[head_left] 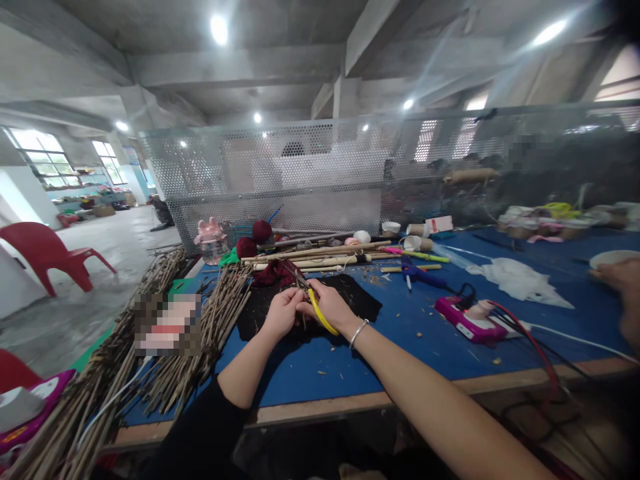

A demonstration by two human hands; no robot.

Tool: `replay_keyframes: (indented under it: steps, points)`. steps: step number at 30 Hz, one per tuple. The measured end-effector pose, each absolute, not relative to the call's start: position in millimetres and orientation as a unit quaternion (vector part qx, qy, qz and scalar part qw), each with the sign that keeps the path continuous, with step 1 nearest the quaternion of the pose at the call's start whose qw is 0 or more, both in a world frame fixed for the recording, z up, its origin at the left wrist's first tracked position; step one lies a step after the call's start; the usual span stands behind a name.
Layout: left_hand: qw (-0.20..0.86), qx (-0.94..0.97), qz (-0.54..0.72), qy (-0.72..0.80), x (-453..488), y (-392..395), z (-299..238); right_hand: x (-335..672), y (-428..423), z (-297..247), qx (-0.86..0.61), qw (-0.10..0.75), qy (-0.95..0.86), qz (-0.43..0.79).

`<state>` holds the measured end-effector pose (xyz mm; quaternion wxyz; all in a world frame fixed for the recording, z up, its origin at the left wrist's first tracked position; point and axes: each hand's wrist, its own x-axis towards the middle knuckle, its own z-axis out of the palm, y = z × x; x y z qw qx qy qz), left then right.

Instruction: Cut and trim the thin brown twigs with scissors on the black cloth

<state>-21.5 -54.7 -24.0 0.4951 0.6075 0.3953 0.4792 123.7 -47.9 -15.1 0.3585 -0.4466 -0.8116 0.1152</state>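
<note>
My right hand (pixel 327 307) is wrapped round a pair of scissors with yellow handles (pixel 320 313). The dark scissor blades (pixel 296 275) point up and to the left, away from me. Close beside it, touching or nearly so, my left hand (pixel 283 312) is closed with the fingertips pinched. Something thin and twig-like shows between the two hands, but what the left fingers hold is mostly hidden. Both hands are over a black cloth (pixel 360 300) strewn with small scraps. Dark red yarn (pixel 273 273) lies just beyond the left hand.
Bundled twigs (pixel 210 327) lie left on the blue tabletop (pixel 320 380). Long sticks (pixel 320 255) and red yarn balls (pixel 262 231) are behind the cloth. To the right are a blue glue gun (pixel 423 277), a purple power strip (pixel 470 320) with cables, a plastic bag (pixel 520 280) and another person's hand (pixel 617 273).
</note>
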Motion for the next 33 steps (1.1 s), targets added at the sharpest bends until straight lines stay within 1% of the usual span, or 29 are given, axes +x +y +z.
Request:
replay_keyframes:
  steps: [5, 12, 18, 23, 28, 33]
  points:
    - [0.497, 0.603, 0.484, 0.393, -22.8, -55.2, -22.9, 123.1, -48.0, -15.6, -0.452, 0.370, -0.802, 0.125]
    - [0.495, 0.593, 0.482, 0.414, -25.5, -51.0, -26.4, 120.9, -45.9, -19.9, -0.469, 0.360, -0.795, 0.135]
    - [0.460, 0.591, 0.500, 0.435, -27.1, -53.1, -22.0, 120.7, -47.5, -19.2, -0.495, 0.322, -0.805, 0.059]
    - [0.459, 0.592, 0.494, 0.442, -25.8, -53.8, -22.1, 121.5, -43.2, -23.6, -0.437, 0.349, -0.828, 0.042]
    - [0.452, 0.598, 0.493, 0.442, -24.0, -54.6, -22.8, 121.2, -40.2, -27.0, -0.417, 0.375, -0.825, 0.072]
    - [0.452, 0.588, 0.502, 0.446, -23.5, -56.7, -19.7, 117.3, -44.9, -24.6, -0.420, 0.376, -0.819, 0.110]
